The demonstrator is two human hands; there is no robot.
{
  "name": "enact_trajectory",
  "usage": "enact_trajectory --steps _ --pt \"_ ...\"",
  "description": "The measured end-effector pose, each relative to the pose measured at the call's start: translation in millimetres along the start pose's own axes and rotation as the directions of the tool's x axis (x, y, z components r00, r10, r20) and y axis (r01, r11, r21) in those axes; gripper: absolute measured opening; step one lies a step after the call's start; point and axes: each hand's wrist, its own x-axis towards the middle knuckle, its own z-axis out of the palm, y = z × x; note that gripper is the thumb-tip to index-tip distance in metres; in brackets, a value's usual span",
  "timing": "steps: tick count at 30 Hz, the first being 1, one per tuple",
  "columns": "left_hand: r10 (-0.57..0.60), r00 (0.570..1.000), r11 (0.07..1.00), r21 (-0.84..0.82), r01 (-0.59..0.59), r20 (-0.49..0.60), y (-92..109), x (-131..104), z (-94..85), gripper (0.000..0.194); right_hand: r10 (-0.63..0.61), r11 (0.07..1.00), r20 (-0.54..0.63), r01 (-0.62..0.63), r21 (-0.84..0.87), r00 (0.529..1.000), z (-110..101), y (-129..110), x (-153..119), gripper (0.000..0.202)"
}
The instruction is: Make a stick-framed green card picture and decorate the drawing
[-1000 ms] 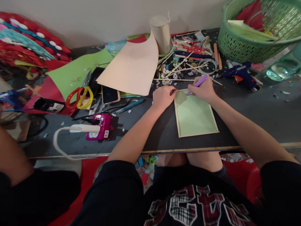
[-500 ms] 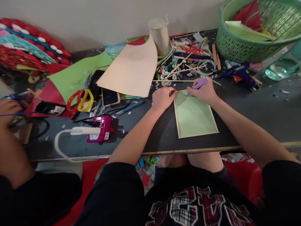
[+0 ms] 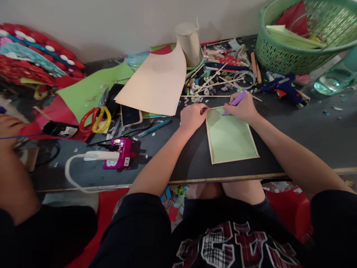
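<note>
A pale green sheet [image 3: 232, 137] edged with thin wooden sticks lies flat near the front edge of the table. My left hand [image 3: 194, 117] is closed, its thumb and fingers pinched at the sheet's top left corner. Between the fingers of my right hand [image 3: 244, 108] is a slim purple pen [image 3: 239, 97]. The pen slants, with its lower tip at the green sheet near the top edge. My right hand rests over the sheet's top right corner and hides it.
Sticks and pebbles [image 3: 212, 87] lie behind my hands, with a glue gun [image 3: 284, 88] and green basket [image 3: 290, 56] to the right. Scissors [image 3: 96, 117], a phone [image 3: 130, 115] and a purple power adapter [image 3: 122, 152] lie left. Another person's hand [image 3: 9, 130] is at far left.
The purple pen's tip has shifted slightly right and toward me, along with my right hand. My left hand stays at the corner. The other person's hand at far left has moved slightly.
</note>
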Motion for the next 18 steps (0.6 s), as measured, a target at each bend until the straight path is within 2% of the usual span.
enact_trajectory --steps 8,18 --pt "0.0 1.0 1.0 -0.005 0.0 -0.01 -1.6 1.2 1.8 0.023 -0.018 0.999 -0.02 0.017 -0.037 1.0 -2.7 -1.0 -1.1 0.034" --pt "0.01 1.0 1.0 -0.021 -0.011 -0.023 -4.2 1.6 3.9 0.022 -0.013 0.999 0.017 0.014 -0.052 1.0 -5.2 -1.2 -3.5 0.037"
